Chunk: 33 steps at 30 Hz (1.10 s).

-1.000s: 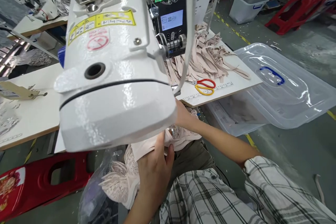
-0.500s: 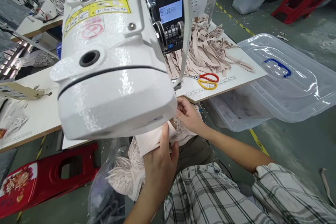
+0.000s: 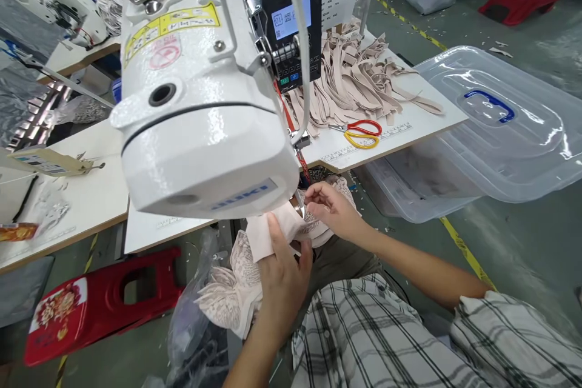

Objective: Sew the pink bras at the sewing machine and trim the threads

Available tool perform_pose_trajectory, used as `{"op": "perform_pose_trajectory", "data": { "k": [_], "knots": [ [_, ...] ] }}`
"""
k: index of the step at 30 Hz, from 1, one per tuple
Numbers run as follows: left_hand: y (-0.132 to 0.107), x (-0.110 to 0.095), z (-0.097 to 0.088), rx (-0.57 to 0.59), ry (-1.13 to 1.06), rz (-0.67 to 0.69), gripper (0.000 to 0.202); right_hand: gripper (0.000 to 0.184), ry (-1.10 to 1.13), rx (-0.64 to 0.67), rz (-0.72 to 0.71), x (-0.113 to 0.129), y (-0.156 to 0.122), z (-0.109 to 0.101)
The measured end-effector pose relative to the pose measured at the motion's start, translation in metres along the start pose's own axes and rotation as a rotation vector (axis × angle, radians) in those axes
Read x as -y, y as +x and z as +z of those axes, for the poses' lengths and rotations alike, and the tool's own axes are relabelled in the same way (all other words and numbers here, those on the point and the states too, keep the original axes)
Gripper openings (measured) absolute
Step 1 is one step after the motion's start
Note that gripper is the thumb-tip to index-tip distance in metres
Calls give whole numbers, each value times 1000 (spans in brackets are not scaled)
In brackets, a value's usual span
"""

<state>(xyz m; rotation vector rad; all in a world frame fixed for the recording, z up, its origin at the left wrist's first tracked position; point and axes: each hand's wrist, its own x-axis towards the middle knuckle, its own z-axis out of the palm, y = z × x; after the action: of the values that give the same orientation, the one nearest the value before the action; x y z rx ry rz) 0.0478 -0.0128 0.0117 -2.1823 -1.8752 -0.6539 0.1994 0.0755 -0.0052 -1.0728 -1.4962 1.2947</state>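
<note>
A pale pink lace garment [image 3: 236, 291] lies in my lap below the head of a white sewing machine [image 3: 200, 103]. My left hand [image 3: 284, 273] presses on its plain pink part, fingers together, thumb out to the right. My right hand [image 3: 331, 209] pinches the lace edge just under the machine head, next to a small metal part there. More of the lace hangs down to the left over a plastic bag [image 3: 191, 327].
A heap of beige strips [image 3: 359, 82] and red-and-yellow scissors [image 3: 361, 133] lie on the white table [image 3: 409, 124]. A clear plastic bin [image 3: 409, 188] with its lid [image 3: 504, 127] stands at the right. A red stool [image 3: 100, 306] is at the lower left.
The view has shifted, so the machine head sits higher and further left. My right hand has come out from under the machine head and now pinches the lace edge; my left hand stays on the fabric.
</note>
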Motion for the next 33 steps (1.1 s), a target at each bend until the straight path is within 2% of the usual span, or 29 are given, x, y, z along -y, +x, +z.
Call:
{"op": "perform_pose_trajectory", "data": {
  "k": [3, 5, 7, 8, 10, 11, 13, 15, 16, 18, 20, 21, 23, 24, 26, 27, 28, 30, 33],
  "knots": [
    [-18, -22, 0, 68, -39, 56, 93, 41, -200, 66, -55, 10, -17, -4],
    [-33, -35, 0, 77, -99, 122, 92, 36, -203, 117, -29, 15, -30, -6],
    [-43, -39, -4, 101, -228, 158, 87, 32, -27, 135, 52, 18, -41, -8],
    [-46, -36, -7, 153, -332, 152, 83, 31, 95, 123, 108, 18, -44, -10],
    [-45, -25, -16, 275, -560, 95, 63, 35, 314, 98, 247, 16, -47, -14],
    [-42, -17, -21, 298, -650, 52, 50, 39, 390, 116, 325, 15, -47, -16],
    [-32, -2, -31, 218, -727, 26, 33, 47, 472, 239, 465, 14, -46, -20],
    [-19, 8, -38, 86, -700, 112, 33, 49, 477, 425, 522, 16, -43, -23],
    [-13, 10, -39, 63, -678, 176, 38, 48, 456, 514, 511, 19, -42, -23],
    [-3, 13, -37, 113, -637, 296, 42, 39, 346, 667, 422, 25, -41, -22],
    [3, 16, -31, 230, -572, 289, 29, 27, 67, 735, 222, 30, -42, -19],
    [4, 17, -26, 299, -532, 217, 23, 24, -133, 716, 85, 31, -43, -16],
    [5, 21, -17, 477, -530, -33, 34, 25, -559, 593, -199, 29, -46, -10],
    [4, 23, -12, 587, -616, -184, 40, 27, -735, 510, -321, 26, -46, -6],
    [3, 28, -3, 797, -988, -474, 44, 30, -942, 359, -497, 16, -47, 0],
    [2, 29, 1, 859, -1200, -584, 44, 30, -978, 302, -563, 12, -46, 3],
    [1, 30, 4, 880, -1373, -671, 45, 29, -978, 259, -618, 7, -44, 5],
    [-2, 31, 6, 804, -1538, -773, 44, 24, -911, 209, -675, 1, -41, 7],
    [-6, 31, 2, 625, -1478, -761, 39, 20, -769, 99, -642, -2, -39, 9]
  ]
}}
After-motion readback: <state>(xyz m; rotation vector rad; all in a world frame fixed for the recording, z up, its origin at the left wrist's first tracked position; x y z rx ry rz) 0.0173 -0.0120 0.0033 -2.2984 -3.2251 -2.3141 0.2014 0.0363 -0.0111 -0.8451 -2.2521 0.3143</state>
